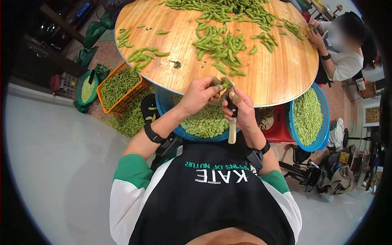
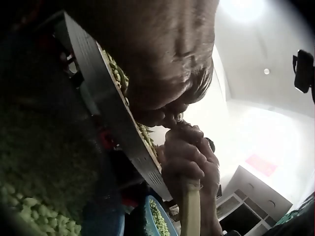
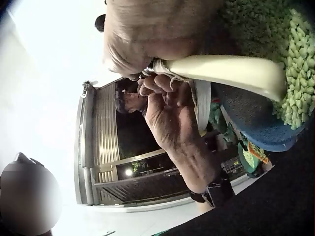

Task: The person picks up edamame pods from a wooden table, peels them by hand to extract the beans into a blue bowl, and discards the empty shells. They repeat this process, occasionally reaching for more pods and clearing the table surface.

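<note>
Both of my hands meet at the near edge of the round wooden table, over a blue basin of shelled green beans. A green soybean pod sits between the fingertips of my left hand, close against the right fingers. My right hand grips a tool with a pale cream handle pointing down toward me; its working end is hidden by the fingers. The right wrist view shows string wound near the top of that handle. Loose pods lie just beyond my hands.
An orange crate of pods stands at the left, with more pods on the floor. Another blue basin of shelled beans stands on the right beside a red stool. A person sits at the table's right side.
</note>
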Tool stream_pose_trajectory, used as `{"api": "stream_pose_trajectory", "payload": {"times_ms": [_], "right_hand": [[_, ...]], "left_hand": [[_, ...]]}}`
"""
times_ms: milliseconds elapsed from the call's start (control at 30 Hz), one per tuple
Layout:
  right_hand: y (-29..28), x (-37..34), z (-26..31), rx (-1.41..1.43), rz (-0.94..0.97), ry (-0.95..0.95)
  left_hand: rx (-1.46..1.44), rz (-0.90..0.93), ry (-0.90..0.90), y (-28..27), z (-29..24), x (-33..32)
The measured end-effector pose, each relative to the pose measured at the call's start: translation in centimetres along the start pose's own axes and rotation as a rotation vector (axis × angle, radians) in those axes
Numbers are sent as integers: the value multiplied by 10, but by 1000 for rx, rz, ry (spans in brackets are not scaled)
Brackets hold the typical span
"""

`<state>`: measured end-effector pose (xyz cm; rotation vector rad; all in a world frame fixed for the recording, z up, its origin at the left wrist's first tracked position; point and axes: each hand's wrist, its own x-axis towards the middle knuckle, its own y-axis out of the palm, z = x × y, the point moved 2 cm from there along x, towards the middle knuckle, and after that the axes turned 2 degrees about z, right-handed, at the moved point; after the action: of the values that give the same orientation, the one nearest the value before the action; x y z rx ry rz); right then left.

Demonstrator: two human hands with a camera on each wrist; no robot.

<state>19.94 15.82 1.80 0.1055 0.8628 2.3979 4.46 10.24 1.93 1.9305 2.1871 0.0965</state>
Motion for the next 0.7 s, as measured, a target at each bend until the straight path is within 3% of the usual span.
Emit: {"api": "stream_pose_trajectory", "payload": {"times_ms": [267,333,367,467,533,600,667,700], "right_hand": [[2,3,-2,-111,25,-66],[4,4,-5,-139,-3,-84],[5,4,-6,-167,-31,-104],[1,7,-8,-136,-21,-86],[-3,6,-5,-88,45,-61],[-5,4,-4,-39,109,-34],[-5,2,-2,-580,49,-117],[-6,2,-5,-580,49,-115]], "left_hand": [[104,-54,183,-1,2,-5],[377,-137,339,-3,2,-6],[376,-139,339,-4,3,-6],[205,-120,304,-7,2,-5],[-210,51,4,-13,4,-5],[-335,100,-74,-16,1,-4],[-459,151,-149,-15,4,-5],[-382,97,-147,-14,8,-5]]}}
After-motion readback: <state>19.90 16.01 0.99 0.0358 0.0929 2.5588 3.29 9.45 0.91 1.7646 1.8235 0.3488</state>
